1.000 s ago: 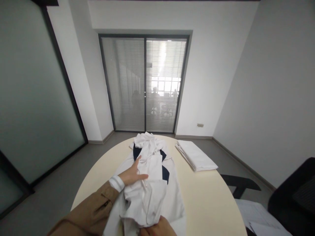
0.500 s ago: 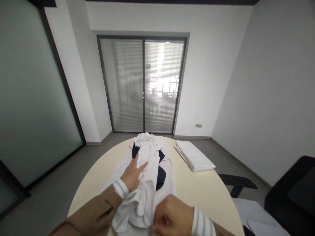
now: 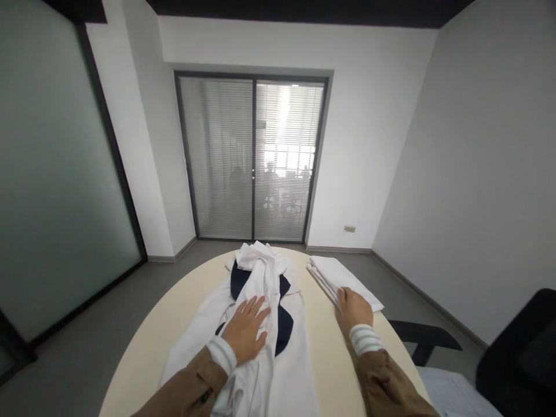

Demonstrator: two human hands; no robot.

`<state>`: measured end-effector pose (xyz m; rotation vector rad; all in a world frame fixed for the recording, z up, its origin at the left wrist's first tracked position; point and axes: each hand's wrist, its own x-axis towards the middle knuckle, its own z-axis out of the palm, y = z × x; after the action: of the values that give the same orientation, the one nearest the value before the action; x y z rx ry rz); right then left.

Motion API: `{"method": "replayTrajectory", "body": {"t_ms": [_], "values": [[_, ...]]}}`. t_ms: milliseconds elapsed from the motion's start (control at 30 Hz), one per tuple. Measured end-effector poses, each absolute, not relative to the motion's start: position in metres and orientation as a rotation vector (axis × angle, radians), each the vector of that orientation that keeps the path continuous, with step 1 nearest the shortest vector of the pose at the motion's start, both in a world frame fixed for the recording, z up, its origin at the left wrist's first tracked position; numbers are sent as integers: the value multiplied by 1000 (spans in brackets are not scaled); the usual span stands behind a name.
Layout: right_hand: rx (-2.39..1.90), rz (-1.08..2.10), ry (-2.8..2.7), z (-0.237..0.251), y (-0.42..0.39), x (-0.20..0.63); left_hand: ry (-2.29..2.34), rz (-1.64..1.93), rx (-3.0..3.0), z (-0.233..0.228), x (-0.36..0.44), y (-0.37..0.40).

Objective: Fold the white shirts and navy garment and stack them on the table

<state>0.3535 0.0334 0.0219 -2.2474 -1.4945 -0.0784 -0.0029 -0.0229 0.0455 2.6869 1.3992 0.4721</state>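
Note:
A white garment [image 3: 297, 370] with dark navy patches [image 3: 284, 330] lies lengthwise down the middle of the table, its upper layers bunched and creased. My left hand [image 3: 245, 333] rests palm down on these folds, fingers spread. Over the near left edge of a neatly folded white cloth [image 3: 343, 272] is my right hand [image 3: 357, 310], its fingers curled in. The fingertips are hidden, so whether they grip the cloth or only touch it does not show.
Everything lies on a round cream table [image 3: 143, 353]. A black chair [image 3: 521, 359] stands at the right, with white sheets [image 3: 456, 388] below the armrest [image 3: 425, 335]. Beyond the table is a glass door [image 3: 254, 156] with blinds.
My right hand has moved from the garment's near end, away and rightward, to the folded cloth. My left hand has slid slightly nearer over the garment. The view has tilted up a little.

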Motion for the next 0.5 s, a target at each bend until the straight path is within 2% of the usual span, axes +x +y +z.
{"method": "replayTrajectory", "body": {"t_ms": [100,233,333,500], "values": [[-2182,17,-1337,39,35,352,1450,430,2639,36,6,-18],[-2066,-101,-1420,55,38,345,1536,584,2668,37,23,-14],[-2199,-179,-1566,48,41,341,1525,721,2685,31,30,-13],[-2446,-18,-1540,42,50,343,1454,768,2675,18,25,-11]]}}
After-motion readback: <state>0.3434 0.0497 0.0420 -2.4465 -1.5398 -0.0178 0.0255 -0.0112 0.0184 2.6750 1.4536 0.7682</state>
